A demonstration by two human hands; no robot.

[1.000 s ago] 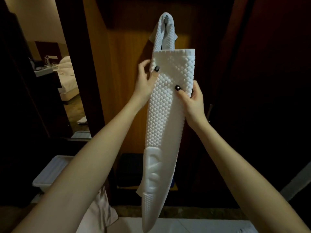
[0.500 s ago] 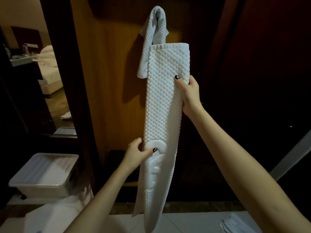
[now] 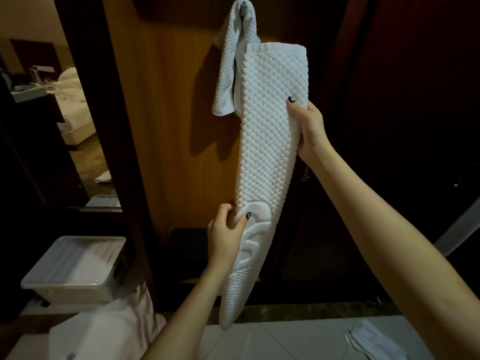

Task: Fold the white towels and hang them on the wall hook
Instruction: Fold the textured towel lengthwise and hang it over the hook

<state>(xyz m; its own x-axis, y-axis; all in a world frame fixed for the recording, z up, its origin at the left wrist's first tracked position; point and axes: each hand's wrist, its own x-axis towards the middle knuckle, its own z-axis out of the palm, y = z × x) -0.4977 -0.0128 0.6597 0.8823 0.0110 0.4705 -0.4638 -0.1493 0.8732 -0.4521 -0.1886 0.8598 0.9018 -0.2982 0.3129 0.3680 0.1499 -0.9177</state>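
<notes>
- Warm wood panelling [image 3: 166, 126] fills the wall ahead, with a small metal hook [image 3: 242, 8] near its top. A dim room with a bed [image 3: 75, 110] shows at the left, and pale floor tiles [image 3: 285, 339] lie below.
- One white waffle-weave towel, the hung towel [image 3: 225, 74], is draped over the hook, and its ends hang down.
- A second one, the long towel [image 3: 270, 152], is folded lengthwise into a narrow strip and hangs in front of the panelling. Its top hem sits just below the hook and overlaps the hung towel in view.
- My right grip [image 3: 309, 126] pinches the strip's right edge high up, with the thumb on the front and the fingers wrapped behind.
- My left grip [image 3: 226, 237] pinches the left edge lower down, at the embossed band, with the thumb in front and the fingers curled round.
- I judge that the folding is about done and that I am straightening the strip for hanging.
- The next move, as I see it, is to raise the strip and lay its middle over the hook, on top of the hung towel. The two ends should balance so that neither towel slides off.
</notes>
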